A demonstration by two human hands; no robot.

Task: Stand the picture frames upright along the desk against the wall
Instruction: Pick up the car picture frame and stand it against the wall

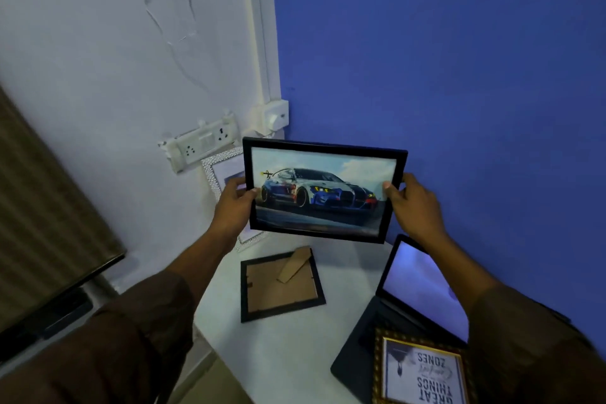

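I judge the placing step in hand: my left hand (pixel 234 198) and right hand (pixel 411 202) pinch the side edges of the car picture frame (pixel 323 188) held above the desk's (pixel 295 354) far corner, which next calls for lowering its bottom edge to the desk and leaning it on the blue wall (pixel 459 75).

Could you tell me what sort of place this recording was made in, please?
Probably a home bedroom or study corner. A white desk sits where a white wall meets a blue one, with an open laptop on it, a wall socket strip above it, and a flat screen alongside.
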